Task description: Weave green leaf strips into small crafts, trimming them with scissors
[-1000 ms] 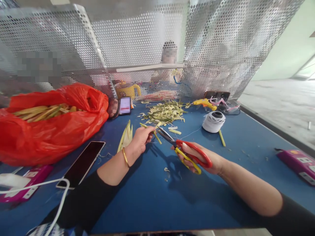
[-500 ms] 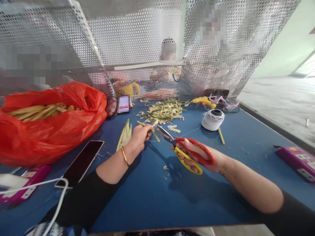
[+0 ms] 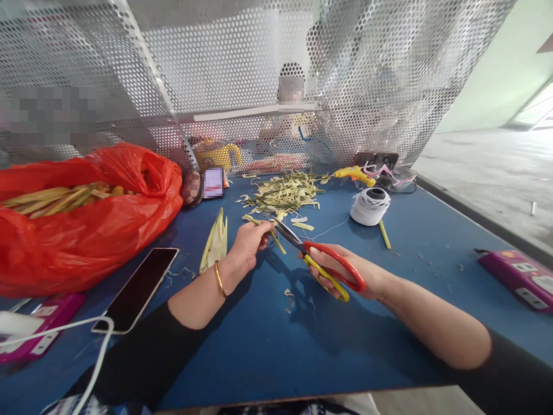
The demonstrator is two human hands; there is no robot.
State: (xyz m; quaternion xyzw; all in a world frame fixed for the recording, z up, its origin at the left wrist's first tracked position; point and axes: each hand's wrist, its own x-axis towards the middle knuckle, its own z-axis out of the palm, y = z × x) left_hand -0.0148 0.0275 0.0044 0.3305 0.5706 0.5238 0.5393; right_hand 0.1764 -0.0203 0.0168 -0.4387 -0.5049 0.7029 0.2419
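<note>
My left hand (image 3: 249, 245) pinches a narrow pale-green leaf strip (image 3: 279, 243) above the table; its ends stick out either side of the fingers. Wrapped in the handles of the scissors (image 3: 334, 266), one red and one yellow, is my right hand (image 3: 367, 274). The blade tips meet the strip right beside my left fingertips, and the blades look nearly closed. Beyond them lies a heap of green leaf trimmings (image 3: 285, 193). A bundle of pale husk-like leaves (image 3: 215, 242) rests just left of my left hand.
At left sit a red plastic bag (image 3: 99, 230) of long leaves and a dark phone (image 3: 137, 288). To the right stand a white thread spool (image 3: 370, 207), a yellow glue gun (image 3: 354, 174), safety glasses (image 3: 389, 176) and a purple power strip (image 3: 518, 274). A perforated metal screen (image 3: 224, 69) closes the back.
The scissor handles have come closer together and the blades have closed at the strip. A pale piece by the blade tips now lies near the trimmings. The whole view has shifted slightly.
</note>
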